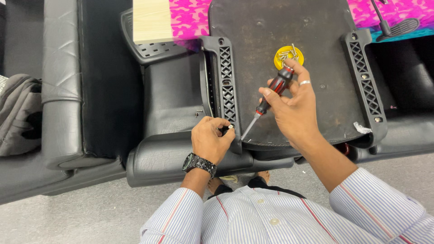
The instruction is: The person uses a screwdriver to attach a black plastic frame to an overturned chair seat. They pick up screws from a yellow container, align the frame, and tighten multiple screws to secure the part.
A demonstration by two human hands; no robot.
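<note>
My right hand gripped the red-and-black screwdriver, its tip beside a screw pinched in my left hand at the armrest bracket. Fastening appeared underway; seating the tip squarely seemed next.

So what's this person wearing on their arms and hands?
Both arms are in long white shirt sleeves with fine blue stripes and some red ones. The left hand has a dark metal wristwatch at the wrist. The right hand wears a silver ring.
</note>
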